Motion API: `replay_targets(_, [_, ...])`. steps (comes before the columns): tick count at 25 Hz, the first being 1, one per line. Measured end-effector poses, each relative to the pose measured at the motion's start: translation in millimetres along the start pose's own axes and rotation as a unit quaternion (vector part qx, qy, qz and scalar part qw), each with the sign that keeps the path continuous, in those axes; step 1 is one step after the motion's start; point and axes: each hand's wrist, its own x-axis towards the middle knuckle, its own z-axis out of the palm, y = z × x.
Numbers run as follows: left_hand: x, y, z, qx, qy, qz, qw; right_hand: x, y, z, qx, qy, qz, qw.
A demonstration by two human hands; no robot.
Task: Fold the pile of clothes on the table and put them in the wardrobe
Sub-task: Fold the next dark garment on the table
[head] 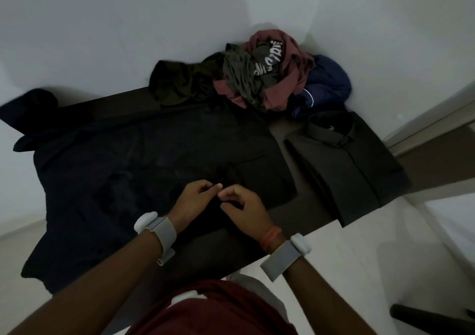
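Note:
A black shirt [133,170] lies spread over the dark table [280,126], its left part hanging off the edge. My left hand [198,198] and my right hand [241,203] meet at the shirt's front near its collar, and both pinch the fabric between fingertips and thumb. A folded dark shirt [347,165] lies on the right end of the table. At the back sits a pile of unfolded clothes [259,77]: olive, maroon, grey with white lettering, and navy.
White walls close in behind and to the right of the table. A pale door frame [431,126] runs at the right. A dark object [431,316] shows on the floor at the bottom right.

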Motion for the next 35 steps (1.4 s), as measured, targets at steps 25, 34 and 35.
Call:
replay_targets(25, [-11.5,22.5,0.3,-0.07,-0.033,-0.049,0.996,40.3,24.2,-83.2,0.664,0.034,0.136,0.734])
replay_targets(34, [7.8,64.3,39.7,-0.246,-0.19,-0.112,0.944,114.5,-67.1,-90.0,0.326,0.01,0.06,0.943])
replay_targets(35, [11.7,66.4,41.6,-0.237,-0.185,-0.099,0.949,123.2,-70.9,-86.9,0.261,0.011,0.056,0.964])
